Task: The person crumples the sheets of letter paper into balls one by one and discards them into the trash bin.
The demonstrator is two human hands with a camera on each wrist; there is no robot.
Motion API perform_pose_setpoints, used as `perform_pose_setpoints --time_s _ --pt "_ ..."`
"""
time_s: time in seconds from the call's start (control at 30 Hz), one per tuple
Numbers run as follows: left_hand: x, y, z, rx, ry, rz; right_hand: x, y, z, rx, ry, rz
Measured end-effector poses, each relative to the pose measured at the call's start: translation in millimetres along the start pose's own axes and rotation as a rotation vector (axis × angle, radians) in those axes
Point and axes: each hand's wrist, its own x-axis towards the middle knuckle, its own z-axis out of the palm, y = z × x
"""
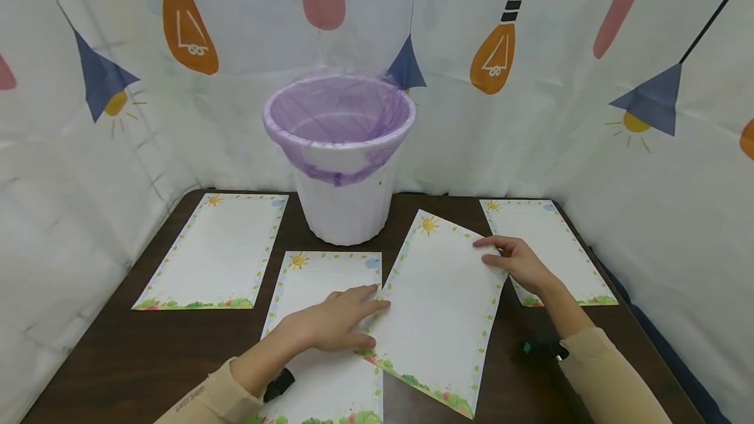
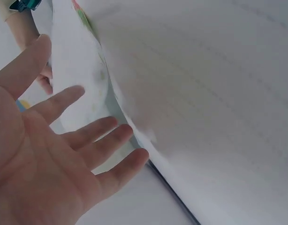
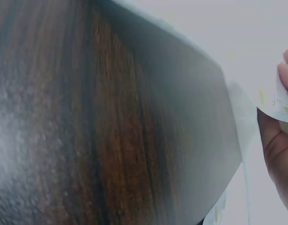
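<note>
A sheet of decorated paper (image 1: 438,306), with a sun, a leafy border and a flowery bottom edge, sits tilted right of the middle. My right hand (image 1: 524,268) pinches its upper right edge; in the right wrist view the thumb (image 3: 277,150) is on one side of the paper and the fingers on the other. With fingers spread, my left hand (image 1: 338,320) lies at the sheet's lower left edge, over a second decorated sheet (image 1: 330,371). The left wrist view shows the open palm (image 2: 45,154) beside the paper; contact is hard to tell.
A white bin (image 1: 344,208) with a purple liner (image 1: 338,156) stands at the back of the dark wooden table (image 1: 171,358). Similar sheets lie at the left (image 1: 218,254) and the far right (image 1: 548,250). A printed white curtain (image 1: 247,103) surrounds the table.
</note>
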Motion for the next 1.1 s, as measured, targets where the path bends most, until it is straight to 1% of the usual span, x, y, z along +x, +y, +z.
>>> perform_pose_setpoints --time_s 0.13,0.23,0.3,0.37,0.47,0.57,0.7,0.9,1.03,1.1 --pt "3.2 -2.9 -2.7 -0.072 0.006 0.003 -1.8 -0.8 -0.5 0.176 -0.005 -0.021" --pt "5.3 -5.4 -4.5 -0.179 0.020 0.056 -2.0 -2.9 -0.8 0.277 -0.009 -0.045" --pt "6.6 -6.8 -5.5 -0.261 0.046 0.094 -1.7 -3.7 -0.6 0.310 0.001 -0.062" --pt "7.5 -7.5 -6.3 -0.348 0.088 0.129 -1.5 -3.7 -0.6 0.327 0.018 -0.069" --pt "7.7 -8.0 -6.9 -0.452 0.161 0.146 -2.0 -3.1 -0.2 0.354 0.039 -0.062" --pt "5.8 -8.0 -7.1 -0.531 0.226 0.137 -3.4 -2.0 -0.3 0.385 0.040 -0.046" --pt "0.6 -9.8 -7.6 -0.586 0.293 0.105 -5.3 -0.1 -1.1 0.418 0.024 -0.058" --pt "-6.7 -16.3 -10.1 -0.736 0.398 0.070 -10.3 3.9 -6.2 0.391 0.014 -0.078" --pt "-9.8 -21.1 -12.3 -0.814 0.471 0.039 -14.5 6.6 -11.3 0.369 -0.036 -0.060" --pt "-10.6 -23.9 -13.2 -0.822 0.501 0.029 -15.5 7.7 -13.5 0.363 -0.082 -0.055"
